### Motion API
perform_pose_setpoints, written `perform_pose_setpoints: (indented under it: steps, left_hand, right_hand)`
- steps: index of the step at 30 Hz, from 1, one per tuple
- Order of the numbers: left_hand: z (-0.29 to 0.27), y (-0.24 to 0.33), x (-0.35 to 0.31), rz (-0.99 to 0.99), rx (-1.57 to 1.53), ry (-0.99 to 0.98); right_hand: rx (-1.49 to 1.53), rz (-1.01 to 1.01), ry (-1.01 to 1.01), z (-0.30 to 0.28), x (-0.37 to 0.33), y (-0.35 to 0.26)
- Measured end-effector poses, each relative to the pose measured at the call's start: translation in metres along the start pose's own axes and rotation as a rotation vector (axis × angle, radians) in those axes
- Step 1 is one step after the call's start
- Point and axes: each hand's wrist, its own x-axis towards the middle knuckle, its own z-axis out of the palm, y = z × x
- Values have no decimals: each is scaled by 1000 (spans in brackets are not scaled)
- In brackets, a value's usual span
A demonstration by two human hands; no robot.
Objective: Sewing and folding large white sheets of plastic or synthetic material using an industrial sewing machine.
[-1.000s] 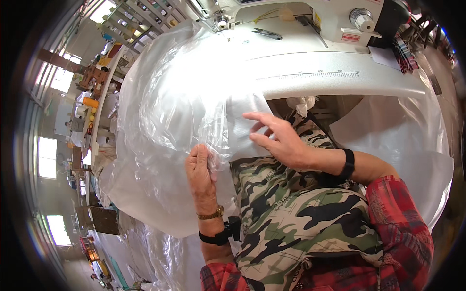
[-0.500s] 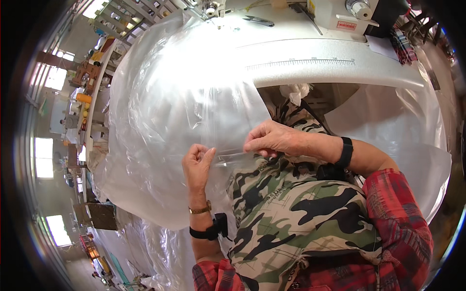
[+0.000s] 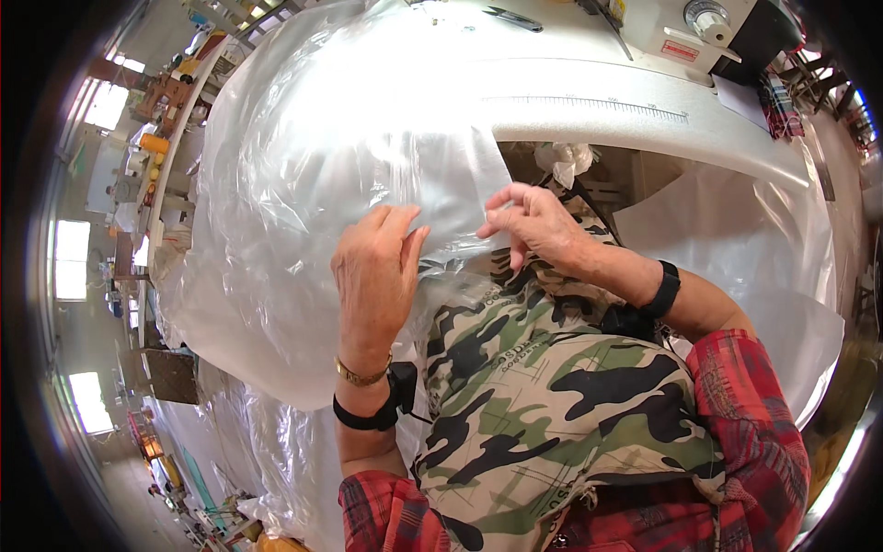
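Note:
A large, shiny, clear plastic sheet (image 3: 276, 239) spreads over the white sewing table and drapes down toward my lap. My left hand (image 3: 372, 276) is at its near part, back of the hand up, thumb close to the fingertips in a loose pinch on the film. At the sheet's near right corner is my right hand (image 3: 543, 225), its fingers bent and spread apart, with nothing plainly between them. Folds of film run between the two hands, above the camouflage apron (image 3: 570, 396) on my lap. Glare washes out the sheet's far part.
A ruler scale (image 3: 589, 103) marks the table's near edge. Farther back are black snips (image 3: 513, 18) and the sewing machine's white body (image 3: 676, 41). Crumpled white plastic (image 3: 566, 161) lies beyond my right hand. More clear film (image 3: 736, 239) hangs at the right.
Both hands have moved away from my body, toward the table, and the near edge of the film has shifted with them. The right hand's fingers have spread from a pinch.

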Motion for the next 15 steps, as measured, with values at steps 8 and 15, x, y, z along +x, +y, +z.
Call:
perform_pose_setpoints:
  steps: [8,15]
  left_hand:
    - [12,-9,14,-15,-200,-2]
    - [14,-12,13,-79,-261,-47]
  right_hand:
    - [34,261,-159,3,14,12]
    - [12,176,-183,5,13,10]
